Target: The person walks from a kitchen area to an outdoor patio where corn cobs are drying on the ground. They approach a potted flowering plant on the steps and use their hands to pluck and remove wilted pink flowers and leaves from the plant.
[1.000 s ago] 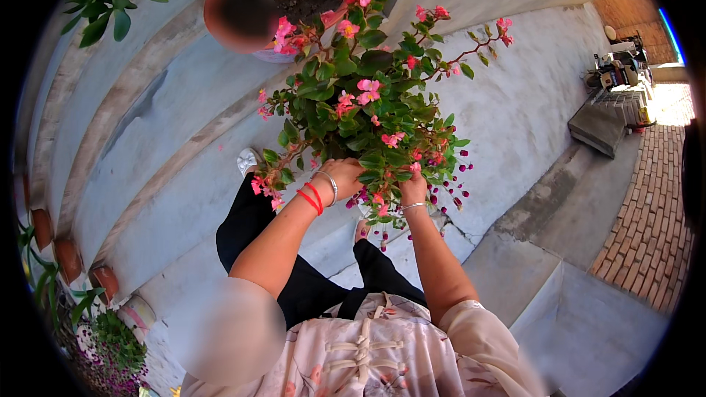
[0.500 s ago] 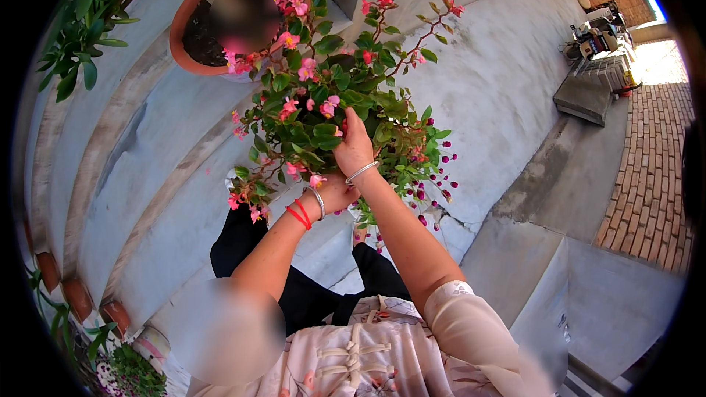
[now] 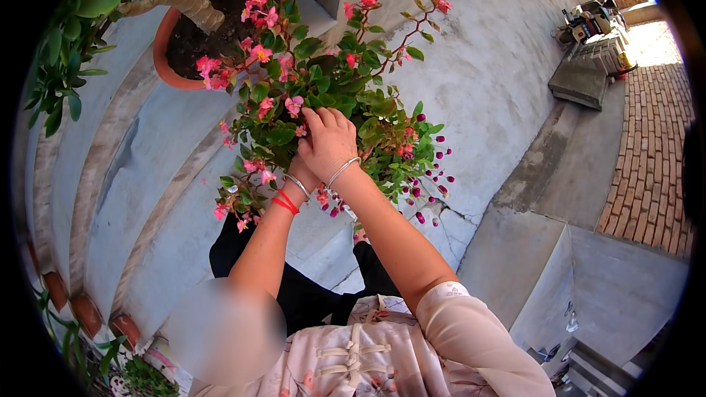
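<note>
A bushy begonia (image 3: 294,88) with pink flowers, yellow centres and glossy green leaves fills the space before me. Over its near side lies my right hand (image 3: 329,143), back upward, a silver bangle at the wrist. Its fingers are bent and close together among the leaves, the thumb tucked inward; what they grip is hidden. Beneath and left of it is my left hand (image 3: 303,170), with a bangle and a red cord bracelet, its fingers concealed by the right hand and foliage. Right of the begonia grows a plant with small round purple blooms (image 3: 434,176).
At upper left stands a large terracotta pot (image 3: 163,51) with a thick-trunked succulent (image 3: 195,11). Curved concrete steps (image 3: 110,154) run down the left, with small clay pots (image 3: 84,315) at lower left. A concrete block (image 3: 579,84) and brick paving (image 3: 647,162) lie right.
My right hand has shifted slightly left and rolled so its back faces up, its fingers now bent over the leaves. My left hand has moved a little left and up, under it.
</note>
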`<state>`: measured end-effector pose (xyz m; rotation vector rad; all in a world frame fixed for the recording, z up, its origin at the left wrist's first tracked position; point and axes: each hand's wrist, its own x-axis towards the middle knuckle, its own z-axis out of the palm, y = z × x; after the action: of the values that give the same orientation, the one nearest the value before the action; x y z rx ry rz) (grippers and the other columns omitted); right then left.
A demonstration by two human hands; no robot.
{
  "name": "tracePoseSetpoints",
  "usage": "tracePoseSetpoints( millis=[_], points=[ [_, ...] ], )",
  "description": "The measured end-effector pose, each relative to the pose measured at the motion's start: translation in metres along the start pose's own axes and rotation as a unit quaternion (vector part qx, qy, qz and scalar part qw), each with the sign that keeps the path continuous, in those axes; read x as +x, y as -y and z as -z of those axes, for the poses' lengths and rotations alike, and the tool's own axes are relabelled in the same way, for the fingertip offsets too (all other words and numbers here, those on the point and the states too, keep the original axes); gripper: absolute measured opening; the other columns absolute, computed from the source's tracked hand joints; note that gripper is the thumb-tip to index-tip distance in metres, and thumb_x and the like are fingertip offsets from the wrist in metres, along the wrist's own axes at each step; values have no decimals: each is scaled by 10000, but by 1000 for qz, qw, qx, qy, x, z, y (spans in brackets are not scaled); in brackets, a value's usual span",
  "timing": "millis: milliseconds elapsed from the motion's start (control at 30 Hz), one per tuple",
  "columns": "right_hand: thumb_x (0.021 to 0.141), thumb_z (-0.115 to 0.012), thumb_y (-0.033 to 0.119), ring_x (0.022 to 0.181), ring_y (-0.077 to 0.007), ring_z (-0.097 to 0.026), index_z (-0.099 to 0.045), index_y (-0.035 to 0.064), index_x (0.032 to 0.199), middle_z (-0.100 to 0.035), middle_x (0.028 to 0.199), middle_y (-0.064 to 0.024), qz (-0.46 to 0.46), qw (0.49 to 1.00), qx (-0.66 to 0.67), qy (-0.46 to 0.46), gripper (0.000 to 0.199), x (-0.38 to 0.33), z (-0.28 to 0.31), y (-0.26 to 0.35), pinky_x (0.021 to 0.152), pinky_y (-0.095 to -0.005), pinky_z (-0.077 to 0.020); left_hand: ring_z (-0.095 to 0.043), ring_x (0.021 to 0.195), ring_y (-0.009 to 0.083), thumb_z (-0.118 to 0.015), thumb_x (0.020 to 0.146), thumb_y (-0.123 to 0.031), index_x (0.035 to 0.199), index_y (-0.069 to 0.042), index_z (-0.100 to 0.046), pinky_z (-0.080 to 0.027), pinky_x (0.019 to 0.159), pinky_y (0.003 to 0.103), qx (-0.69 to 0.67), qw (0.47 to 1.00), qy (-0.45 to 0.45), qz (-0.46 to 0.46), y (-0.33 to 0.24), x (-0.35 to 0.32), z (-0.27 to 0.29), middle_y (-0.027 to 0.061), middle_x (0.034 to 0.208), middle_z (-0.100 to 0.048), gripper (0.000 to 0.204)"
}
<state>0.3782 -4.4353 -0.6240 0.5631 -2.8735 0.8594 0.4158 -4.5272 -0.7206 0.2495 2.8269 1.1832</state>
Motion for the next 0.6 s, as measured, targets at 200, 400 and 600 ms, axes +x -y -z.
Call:
tracePoseSetpoints(
  millis=[200,400,600],
  points=[
    [726,-521,93,992,-307,-470,-510,34,1040,-516,1069,-140,-120,974,182,-62,321,-43,-26,-54,865,-372,-374,-559,823,124,-514,784,-84,1338,-70,-143,-425,753,236,-301,941,-30,151,-30,22,23,149,1300,-341,667],
    [757,-472,89,995,-320,-479,-496,16,1059,-520,1070,-153,-134,988,80,-15,312,-19,-51,-83,853,-374,-391,-550,915,189,-535,791,-112,1324,-64,-180,-441,765,267,-361,919,-60,149,-14,23,25,179,1293,-330,642],
    [756,-471,80,897,-343,-537,-428,22,1140,-513,1056,-187,-225,960,-46,160,390,9,-62,-112,760,-400,-447,-538,914,167,-522,798,-120,1327,-71,-185,-431,773,261,-386,905,-24,179,-8,22,37,159,1308,-325,629]
  ],
)
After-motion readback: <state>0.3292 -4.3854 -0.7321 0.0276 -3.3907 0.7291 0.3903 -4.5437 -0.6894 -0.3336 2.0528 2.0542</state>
